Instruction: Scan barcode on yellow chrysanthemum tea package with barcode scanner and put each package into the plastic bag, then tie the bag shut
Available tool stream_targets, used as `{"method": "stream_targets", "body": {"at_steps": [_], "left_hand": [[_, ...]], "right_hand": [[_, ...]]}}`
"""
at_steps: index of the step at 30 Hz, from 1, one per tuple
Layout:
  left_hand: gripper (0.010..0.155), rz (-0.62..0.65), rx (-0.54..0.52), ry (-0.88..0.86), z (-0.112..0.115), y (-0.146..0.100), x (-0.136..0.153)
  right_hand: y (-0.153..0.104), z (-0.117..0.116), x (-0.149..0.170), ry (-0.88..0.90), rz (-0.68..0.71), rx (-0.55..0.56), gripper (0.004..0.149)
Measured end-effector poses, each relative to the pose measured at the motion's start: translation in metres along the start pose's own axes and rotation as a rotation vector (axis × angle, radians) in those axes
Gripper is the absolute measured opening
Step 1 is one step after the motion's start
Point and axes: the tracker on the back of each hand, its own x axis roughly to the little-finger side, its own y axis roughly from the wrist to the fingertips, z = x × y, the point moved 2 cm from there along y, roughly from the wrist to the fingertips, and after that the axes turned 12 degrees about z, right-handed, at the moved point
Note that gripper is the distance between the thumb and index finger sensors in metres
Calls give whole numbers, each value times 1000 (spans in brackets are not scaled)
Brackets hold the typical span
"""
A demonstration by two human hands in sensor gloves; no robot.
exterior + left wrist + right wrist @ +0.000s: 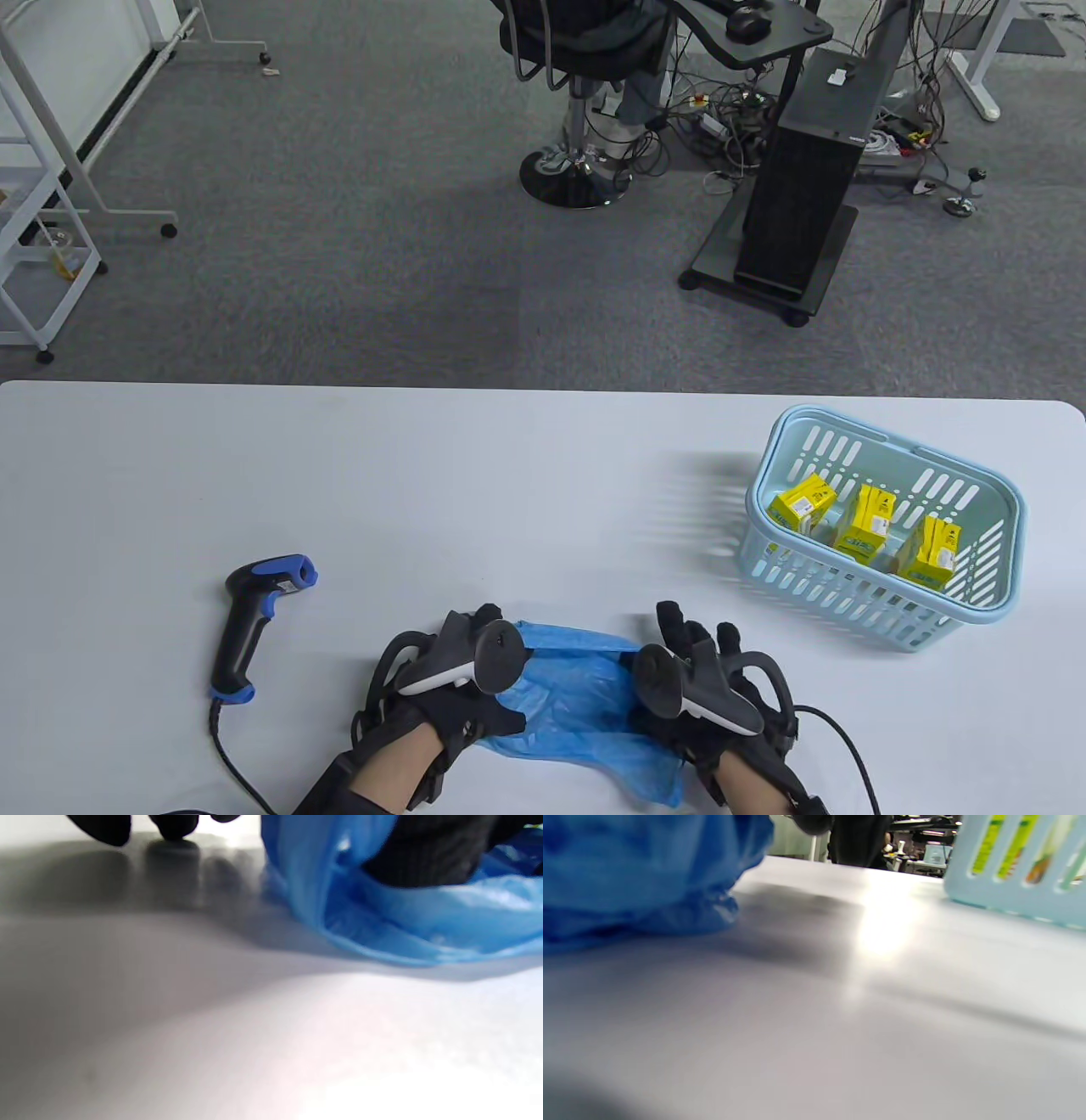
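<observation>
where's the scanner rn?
In the table view the barcode scanner lies on the white table at lower left, untouched, just left of the left hand, which works the blue plastic bag.

You're facing a white table with rounded far corners. Beyond its far edge lies grey carpet. Across that carpet from the table stand a black swivel chair on a round base, a black computer tower on a wheeled stand amid tangled cables, and white metal frames on castors far left.
</observation>
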Motion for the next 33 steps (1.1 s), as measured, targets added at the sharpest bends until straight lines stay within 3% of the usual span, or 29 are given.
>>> {"method": "stream_targets", "body": {"at_steps": [9,16,23,26,28,33], "left_hand": [[82,-66,-21,-54,0,-5,19],[79,-78,-10,-47,0,-6,19],[78,-82,-19,-63,0,-7,20],[77,-66,-47,-113,-1,-8,27],[76,-42,-73,-129,-6,-9,30],[78,20,-203,-144,-38,-23,20]], "right_hand": [[1,-11,31,124,-75,-52,67],[-6,-19,57,217,-152,-56,55],[-9,-20,59,251,-149,-54,55],[-9,-16,58,325,-93,-71,64],[-10,-5,57,354,-78,-25,71],[-14,19,47,338,-33,91,84]]}}
